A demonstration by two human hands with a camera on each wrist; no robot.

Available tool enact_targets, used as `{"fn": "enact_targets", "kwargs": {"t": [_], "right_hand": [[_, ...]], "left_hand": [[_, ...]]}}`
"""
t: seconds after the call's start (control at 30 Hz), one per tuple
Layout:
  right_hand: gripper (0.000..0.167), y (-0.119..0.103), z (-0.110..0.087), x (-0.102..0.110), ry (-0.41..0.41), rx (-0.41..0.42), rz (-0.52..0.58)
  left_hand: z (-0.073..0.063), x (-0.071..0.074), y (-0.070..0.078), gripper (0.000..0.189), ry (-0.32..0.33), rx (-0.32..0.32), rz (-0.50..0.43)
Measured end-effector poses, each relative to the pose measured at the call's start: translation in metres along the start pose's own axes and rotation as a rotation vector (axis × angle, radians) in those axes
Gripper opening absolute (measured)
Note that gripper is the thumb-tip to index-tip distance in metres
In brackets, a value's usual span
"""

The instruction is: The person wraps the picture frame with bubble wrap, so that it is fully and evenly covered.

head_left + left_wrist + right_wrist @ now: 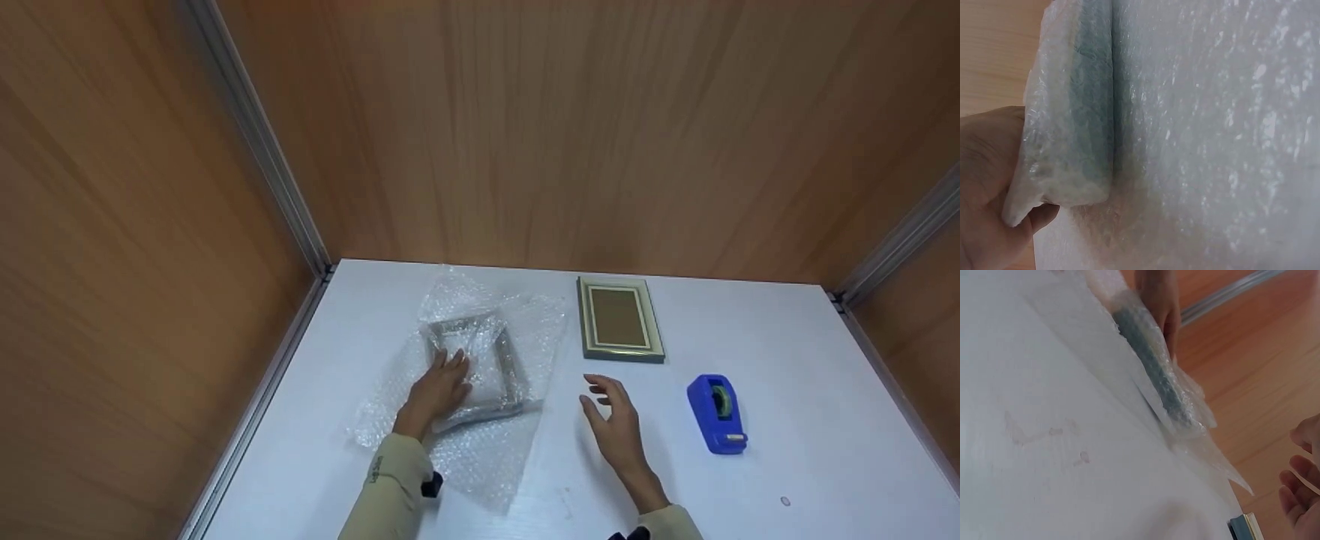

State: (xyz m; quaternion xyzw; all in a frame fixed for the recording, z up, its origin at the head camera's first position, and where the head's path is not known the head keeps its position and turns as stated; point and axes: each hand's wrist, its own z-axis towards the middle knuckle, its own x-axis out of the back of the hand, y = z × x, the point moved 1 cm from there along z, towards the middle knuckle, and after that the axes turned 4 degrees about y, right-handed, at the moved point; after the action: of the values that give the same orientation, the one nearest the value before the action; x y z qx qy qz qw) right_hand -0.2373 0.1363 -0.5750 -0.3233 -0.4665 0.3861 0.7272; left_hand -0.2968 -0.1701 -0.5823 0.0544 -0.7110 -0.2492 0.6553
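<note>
A picture frame point(513, 367) lies loosely covered by bubble wrap point(480, 465) at the table's left middle. On top of the covered frame rests my left hand point(435, 391), its fingers spread over the plastic. The left wrist view shows that hand point(985, 180) against the wrap point(1055, 140), with the frame's grey-green side point(1092, 101) visible through it. My right hand point(619, 435) hovers over the table to the right of the wrap, fingers loosely bent and holding nothing. In the right wrist view, the right hand point(1303, 478) is partly cut off by the image edge.
A second picture frame point(654, 322), unwrapped with a brown centre, lies beyond my right hand. Farther right is a blue tape dispenser point(709, 420) with a roll in it. A small round bit point(785, 501) lies near the front right. Wooden panels point(562, 135) enclose the white table point(810, 375).
</note>
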Motion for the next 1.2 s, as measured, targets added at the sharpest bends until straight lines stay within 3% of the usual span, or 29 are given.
{"fn": "enact_targets", "kwargs": {"t": [0.37, 0.57, 1.03, 1.2], "right_hand": [[0.031, 0.015, -0.007, 0.041, 0.120, -0.016, -0.006], [0.030, 0.021, -0.008, 0.066, 0.160, -0.094, -0.049], [0.035, 0.042, -0.015, 0.126, 0.311, -0.189, -0.190], [0.039, 0.051, -0.015, 0.144, 0.322, -0.289, -0.248]], "left_hand": [[-0.002, 0.002, 0.002, 0.051, 0.025, -0.044, 0.015], [0.001, -0.001, 0.001, 0.052, -0.005, -0.009, 0.017], [0.000, 0.001, 0.001, 0.051, 0.017, -0.025, 0.005], [0.000, -0.001, -0.001, 0.052, 0.019, -0.032, 0.022]]}}
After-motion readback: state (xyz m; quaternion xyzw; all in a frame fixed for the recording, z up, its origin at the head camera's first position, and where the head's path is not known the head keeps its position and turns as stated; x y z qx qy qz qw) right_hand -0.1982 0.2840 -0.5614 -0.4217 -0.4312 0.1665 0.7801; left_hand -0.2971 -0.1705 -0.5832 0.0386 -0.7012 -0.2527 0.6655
